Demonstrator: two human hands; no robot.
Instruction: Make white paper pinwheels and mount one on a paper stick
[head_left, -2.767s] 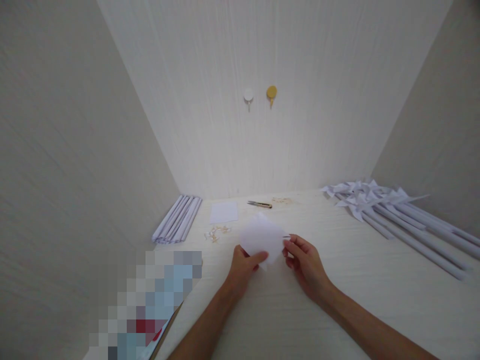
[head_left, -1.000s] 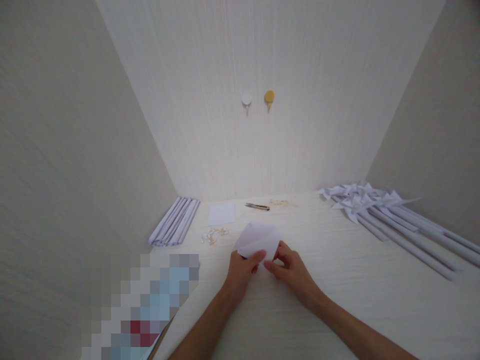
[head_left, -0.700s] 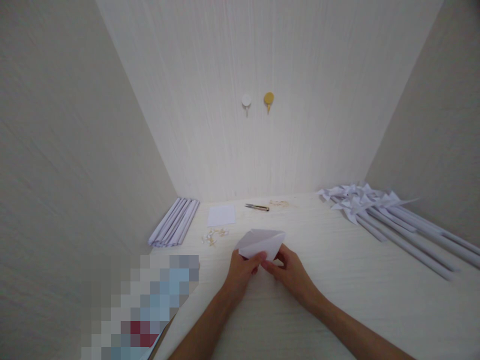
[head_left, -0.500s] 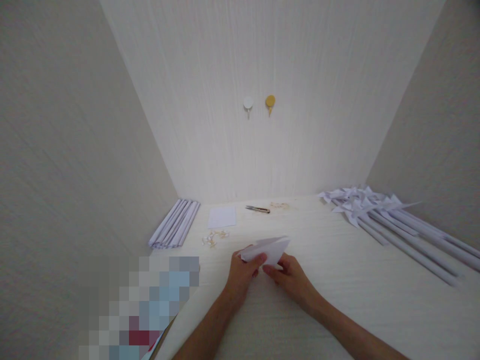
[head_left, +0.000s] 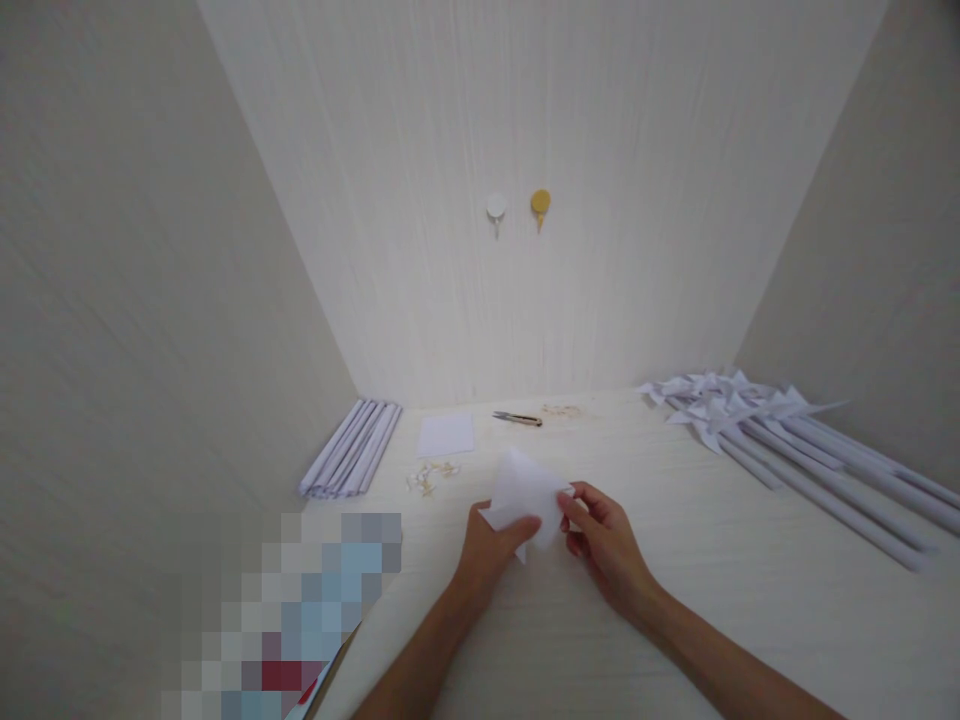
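A white piece of paper [head_left: 529, 492], cut or folded into pointed flaps, is held up over the table between both hands. My left hand [head_left: 491, 545] grips its lower left side, thumb lying across the front and the other fingers hidden behind. At the right corner, my right hand [head_left: 600, 535] pinches a flap between thumb and index finger. Just beyond the left hand lie several small cotton-swab-like tips [head_left: 430, 477]. Behind them a flat square of white paper [head_left: 446, 435] rests near the wall, with thread snips [head_left: 517, 418] to its right.
Rolled paper tubes [head_left: 352, 448] lie bundled at the back left. Several paper pinwheels on long paper sticks [head_left: 817, 450] are heaped at the right. Small brownish bits [head_left: 561, 411] lie beside the snips. A white hook [head_left: 496, 208] and a yellow hook [head_left: 540, 203] hang on the back wall.
The paper has been turned so its face and upper point now show. My right hand has moved slightly right and up, from the lower edge to the right corner flap.
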